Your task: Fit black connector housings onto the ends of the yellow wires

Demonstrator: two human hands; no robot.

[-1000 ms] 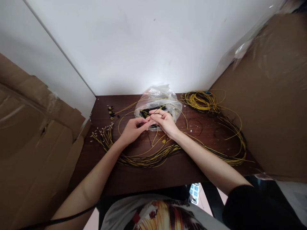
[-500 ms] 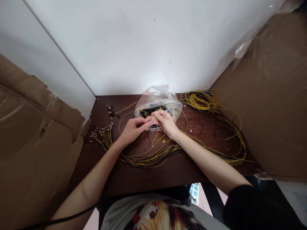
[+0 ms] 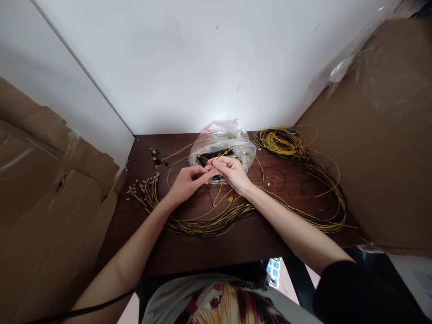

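My left hand (image 3: 189, 181) and my right hand (image 3: 232, 172) meet fingertip to fingertip over the table's middle, both closed in a pinch. Between them runs a thin yellow and black wire (image 3: 261, 166), arching out to the right; its pinched end is hidden by my fingers. Just behind the hands lies a clear plastic bag (image 3: 232, 128), its mouth towards me, with small black and yellow parts (image 3: 216, 156) inside. Below my hands, a long bundle of yellow and black wires (image 3: 202, 227) curves across the table, passing under my right forearm.
White-tipped wire ends (image 3: 143, 186) fan out at the left. Small black and yellow pieces (image 3: 155, 157) lie behind them. A coil of yellow wire (image 3: 281, 143) sits at the back right. Cardboard (image 3: 378, 135) walls the right side, more cardboard (image 3: 50, 202) the left. A white wall (image 3: 202, 67) stands behind.
My right hand's fingertips have shifted slightly left, closer to my left fingertips. My left hand and the things on the table look unmoved.
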